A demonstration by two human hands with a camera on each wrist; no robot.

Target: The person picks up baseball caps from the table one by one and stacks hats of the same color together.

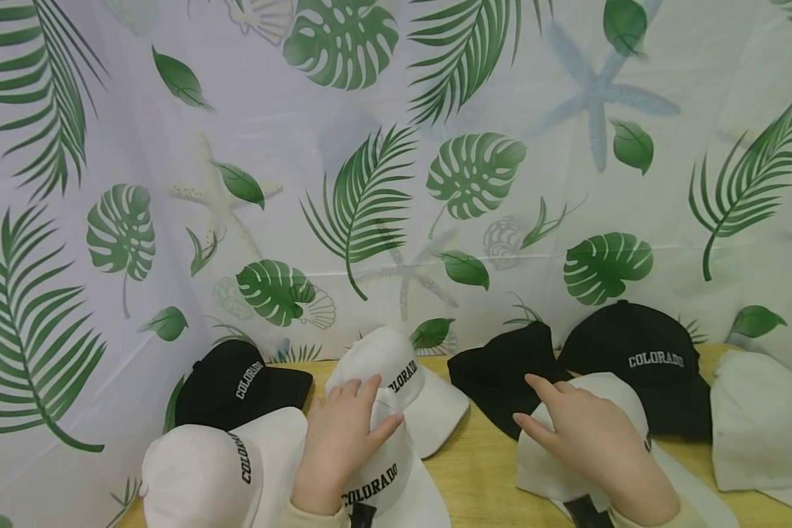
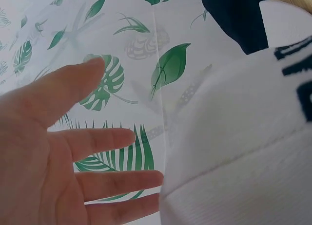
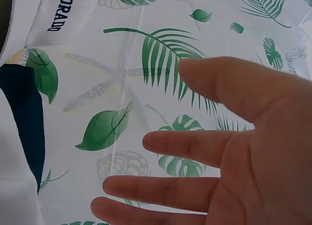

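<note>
My left hand (image 1: 339,444) is held over a white baseball cap (image 1: 399,488) lettered COLORADO, its fingers spread and nearly straight. In the left wrist view two fingertips meet the edge of a white cap (image 2: 234,171); whether they touch it I cannot tell. Another white COLORADO cap (image 1: 379,356) sits just behind that hand. Above a white cap (image 1: 617,392) on the right is my right hand (image 1: 590,440), fingers extended and palm bare in the right wrist view. A black cap (image 1: 501,367) lies behind and left of the right hand.
A black cap (image 1: 218,385) and a white cap (image 1: 194,477) stand at the left. On the right are a larger black cap (image 1: 633,352) and a white cap (image 1: 765,418). Everything rests on a yellow wood-grain table (image 1: 478,469) before a leaf-print curtain (image 1: 383,110).
</note>
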